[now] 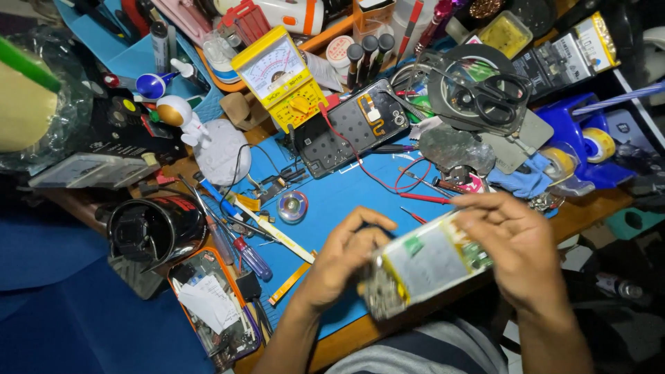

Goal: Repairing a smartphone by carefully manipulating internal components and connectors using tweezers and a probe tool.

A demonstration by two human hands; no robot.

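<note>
Both my hands hold a flat rectangular pack with a pale face, yellow edging and a green circuit strip, above the near edge of the blue work mat. My left hand grips its lower left end. My right hand covers its upper right end, fingers curled over the top. An opened phone back lies at the far side of the mat, with red wire leading from it. A yellow analog multimeter leans behind the phone.
Screwdrivers and a phone in an orange case lie at the left of the mat, by a black cylinder. Scissors, tape rolls, a blue cloth and a small astronaut figure crowd the wooden bench.
</note>
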